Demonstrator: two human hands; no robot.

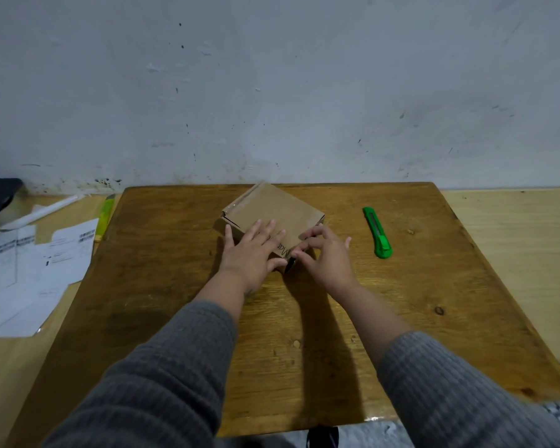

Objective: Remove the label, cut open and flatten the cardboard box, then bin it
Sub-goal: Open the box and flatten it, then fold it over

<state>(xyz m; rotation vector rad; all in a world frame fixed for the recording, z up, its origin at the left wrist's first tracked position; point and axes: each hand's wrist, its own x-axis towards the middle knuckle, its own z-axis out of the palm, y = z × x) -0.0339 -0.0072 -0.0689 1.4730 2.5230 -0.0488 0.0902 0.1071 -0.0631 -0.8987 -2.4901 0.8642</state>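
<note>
The box [274, 218] sits far-centre on the table [162, 286]. The left hand [251, 252] presses flat on its top, fingers straight. The right hand [325, 255] picks at its near-right corner with curled fingers. A green cutter [378, 232] lies to the right, apart from the box.
</note>
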